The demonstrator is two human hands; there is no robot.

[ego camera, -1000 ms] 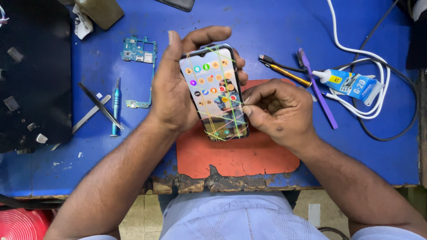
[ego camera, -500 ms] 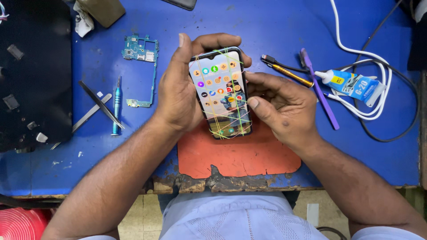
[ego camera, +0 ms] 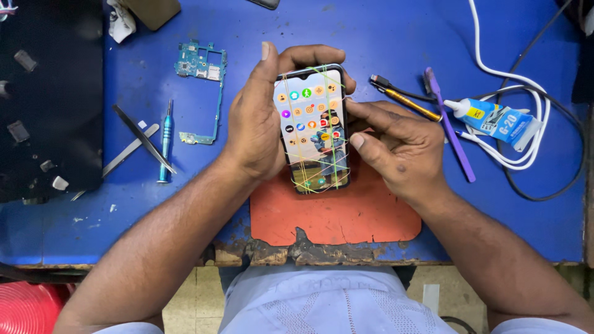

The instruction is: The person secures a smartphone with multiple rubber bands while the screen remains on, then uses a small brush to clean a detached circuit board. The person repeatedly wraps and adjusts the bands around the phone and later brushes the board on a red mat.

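Fingers [ego camera: 312,57] of the left hand [ego camera: 257,120] are curled over the top edge of a smartphone [ego camera: 314,128], thumb laid along its left side, so that the device is clasped from behind. Fingers [ego camera: 365,114] of the right hand [ego camera: 402,148] are pressed together against the phone's right edge, the thumb set near the lower right of the screen.

Surroundings: a blue worktable [ego camera: 383,31] is shown, with an orange mat [ego camera: 334,216] lying at centre, directly below the phone and partly covered by both hands. At upper left a bare circuit board [ego camera: 201,68] is seen; below it lie a blue screwdriver [ego camera: 164,142] and crossed tweezers [ego camera: 139,145]. A black tray [ego camera: 49,99] occupies the far left. To the right are placed a purple pry tool [ego camera: 448,124], a yellow-handled tool [ego camera: 408,102], a blue glue tube [ego camera: 495,120] and a coiled white cable [ego camera: 526,93]. Nothing is interposed between camera and screen.

Both forearms enter from the lower edge, converging on frame centre.

The phone is held upright just above the mat, its screen lit with rows of coloured icons, and thin yellow rubber bands [ego camera: 309,179] are wound across it.
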